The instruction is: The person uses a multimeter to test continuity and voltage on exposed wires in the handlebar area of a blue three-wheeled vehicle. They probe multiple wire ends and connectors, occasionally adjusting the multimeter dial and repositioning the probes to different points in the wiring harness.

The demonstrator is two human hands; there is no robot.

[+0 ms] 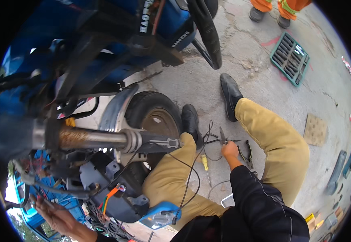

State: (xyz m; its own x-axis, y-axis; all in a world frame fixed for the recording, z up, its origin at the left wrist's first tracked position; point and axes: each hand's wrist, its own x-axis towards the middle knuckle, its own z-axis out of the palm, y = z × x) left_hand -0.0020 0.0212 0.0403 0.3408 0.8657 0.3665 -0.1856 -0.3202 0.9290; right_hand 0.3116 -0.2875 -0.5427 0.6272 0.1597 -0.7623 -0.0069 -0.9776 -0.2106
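My left hand [58, 215] is at the lower left, fingers curled at some thin wires [42, 195] hanging below the vehicle's steering assembly. My right hand [230, 150] grips a pointed metal tool [223, 133] low over the concrete, between my legs. Beside it lie pliers [246, 155], a yellow-handled screwdriver [205, 163] and a loop of black cable [210, 133]. A steel fork tube [92, 138] with rust runs sideways across the left side, above a wheel [137, 109] and a black plastic housing [111, 189] with coloured wires.
A blue vehicle body [90, 36] fills the upper left. An open green socket case [289, 59] lies on the concrete [264, 101]. Another person's orange-clad legs [288, 8] stand at the top right. A cardboard piece [314, 129] and tool trays [349, 159] lie at the right.
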